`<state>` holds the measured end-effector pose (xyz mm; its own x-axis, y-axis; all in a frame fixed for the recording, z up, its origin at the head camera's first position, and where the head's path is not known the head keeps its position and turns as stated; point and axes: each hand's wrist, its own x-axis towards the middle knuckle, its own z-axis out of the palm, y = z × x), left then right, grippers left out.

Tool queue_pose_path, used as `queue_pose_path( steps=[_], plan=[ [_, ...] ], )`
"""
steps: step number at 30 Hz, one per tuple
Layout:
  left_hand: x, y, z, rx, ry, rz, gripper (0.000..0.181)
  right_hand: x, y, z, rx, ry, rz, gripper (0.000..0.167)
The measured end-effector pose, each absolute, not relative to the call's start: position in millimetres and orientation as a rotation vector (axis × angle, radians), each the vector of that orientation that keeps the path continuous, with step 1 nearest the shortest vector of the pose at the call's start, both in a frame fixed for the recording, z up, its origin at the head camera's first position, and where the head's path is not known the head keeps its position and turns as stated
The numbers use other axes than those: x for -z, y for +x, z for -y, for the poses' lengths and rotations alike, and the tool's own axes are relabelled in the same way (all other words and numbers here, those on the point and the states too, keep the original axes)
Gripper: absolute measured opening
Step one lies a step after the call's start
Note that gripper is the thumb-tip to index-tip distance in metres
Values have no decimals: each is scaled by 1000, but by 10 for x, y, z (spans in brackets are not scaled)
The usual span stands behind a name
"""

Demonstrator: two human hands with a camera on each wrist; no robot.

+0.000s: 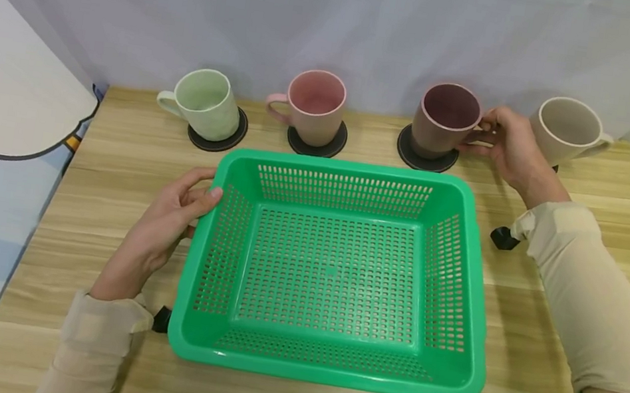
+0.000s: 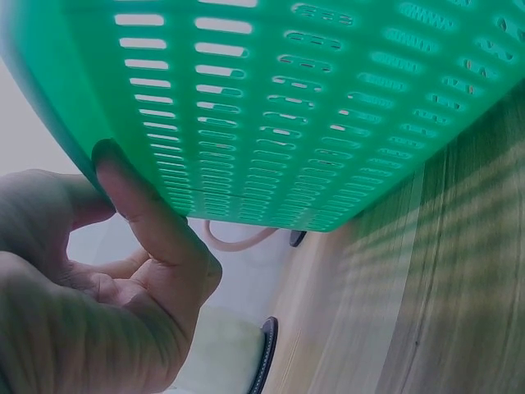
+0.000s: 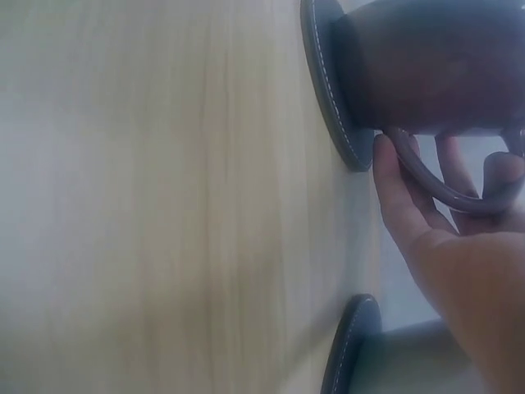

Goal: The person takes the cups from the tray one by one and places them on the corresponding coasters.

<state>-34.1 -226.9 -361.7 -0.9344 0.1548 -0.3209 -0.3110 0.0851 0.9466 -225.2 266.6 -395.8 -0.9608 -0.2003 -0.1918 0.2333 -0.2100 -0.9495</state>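
My left hand (image 1: 169, 220) grips the left rim of a green plastic basket (image 1: 320, 373), with the thumb on top of the rim. The basket has slotted walls and a slotted floor, and nothing lies in it. In the left wrist view its perforated side (image 2: 271, 123) fills the top, beside the curled fingers. Over at the back right, my right hand (image 1: 515, 147) holds the handle of a dark mauve mug (image 1: 442, 130). That mug stands upright on a round black coaster (image 1: 411, 156); the right wrist view shows fingers around its handle (image 3: 447, 193).
A pale green mug (image 1: 214, 115) and a pink mug (image 1: 316, 119) stand on black coasters at the back left and middle. At the far right is a grey-beige mug (image 1: 565, 134), just beyond my right hand. A pale cloth (image 1: 340, 19) hangs behind the wooden table (image 1: 98, 193).
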Motion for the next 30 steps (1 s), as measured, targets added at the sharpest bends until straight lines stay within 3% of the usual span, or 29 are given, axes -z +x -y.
queue_pose_path(
  steps=[19, 25, 30],
  plan=[
    [3629, -360, 2269, -1937, -116, -2008, 37, 3944, -2179, -2729, 2214, 14, -1771, 30],
    [3613, -386, 2264, -1912, -133, -2018, 40, 3961, -2089, -2712, 2196, 69, -1833, 23],
    [3594, -406, 2301, -1823, -118, -2065, 44, 3992, -1984, -2728, 2149, 75, -1881, 34]
  ],
)
